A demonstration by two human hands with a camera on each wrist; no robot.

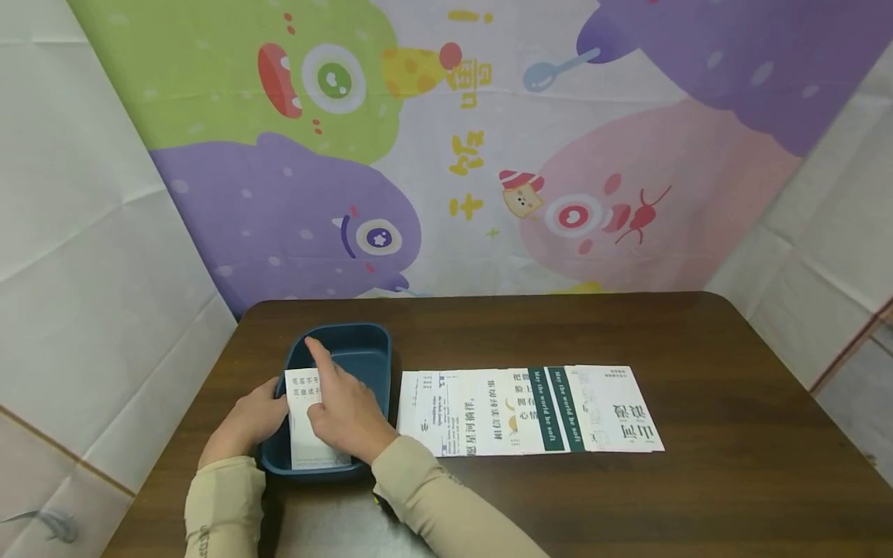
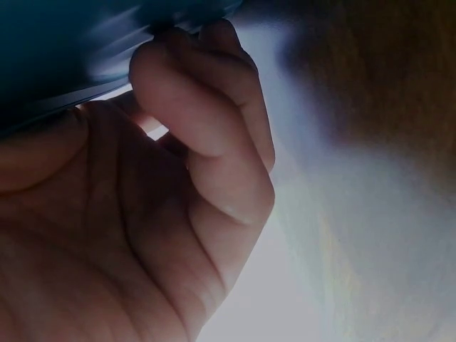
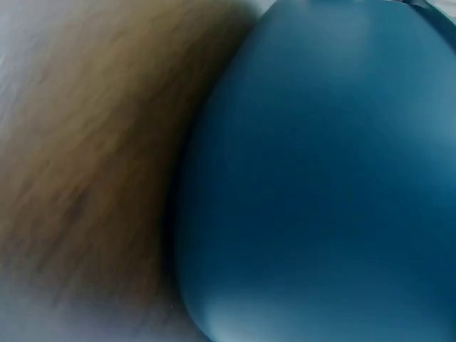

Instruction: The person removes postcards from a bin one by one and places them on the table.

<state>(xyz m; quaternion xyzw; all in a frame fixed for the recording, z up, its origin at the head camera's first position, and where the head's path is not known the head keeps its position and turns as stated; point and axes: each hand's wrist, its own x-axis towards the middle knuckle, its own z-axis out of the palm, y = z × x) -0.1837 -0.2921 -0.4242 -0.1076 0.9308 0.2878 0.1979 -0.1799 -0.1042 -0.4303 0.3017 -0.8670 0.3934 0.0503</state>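
Note:
A dark blue tray (image 1: 356,364) with rounded corners stands at the left of the table. Along its left side my left hand (image 1: 253,415) grips the wall, the thumb at the rim; in the left wrist view the curled fingers (image 2: 206,121) reach up to the blue surface. A white printed card (image 1: 303,434) lies slanted over the tray's near part. My right hand (image 1: 349,411) holds this card at its right side, thumb on its face and forefinger pointing up past its top edge. The other right fingertips are hidden. Only the tray's outer wall (image 3: 320,178) fills the right wrist view.
A row of overlapping printed cards (image 1: 488,411), white with two dark green bands, lies on the brown wooden table (image 1: 530,333) right of the tray. A grey shiny patch (image 1: 342,519) shows at the near edge. Behind hangs a cartoon-monster cloth (image 1: 474,256).

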